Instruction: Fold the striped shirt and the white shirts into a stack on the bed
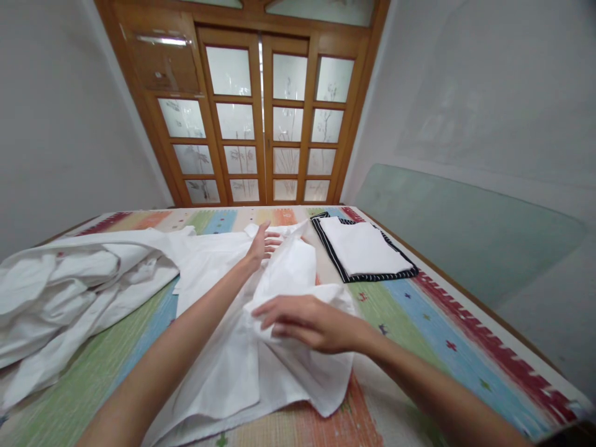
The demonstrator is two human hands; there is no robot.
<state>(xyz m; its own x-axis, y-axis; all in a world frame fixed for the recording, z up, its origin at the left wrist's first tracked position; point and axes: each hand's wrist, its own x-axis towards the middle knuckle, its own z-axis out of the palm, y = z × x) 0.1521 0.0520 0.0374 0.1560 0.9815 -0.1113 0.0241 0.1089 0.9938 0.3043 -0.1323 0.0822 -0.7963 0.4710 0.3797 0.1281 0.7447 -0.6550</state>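
Observation:
A white shirt (218,366) lies spread and rumpled in front of me, its collar end toward the far side of the table. My left hand (264,245) rests on its upper part with fingers spread, nothing gripped. Nearer to me, my right hand (310,320) has bent fingers closed on a loose fold of the same shirt. The fabric bunches up between both hands, and the folds partly hide the right fingertips' contact.
Crumpled white garments (88,292) are heaped at the left. A folded white cloth (367,245) lies on a folded black, white-striped cloth (345,273) at the right. The patterned tablecloth (447,335) extends toward wooden glass-paned doors (258,124); walls flank both sides.

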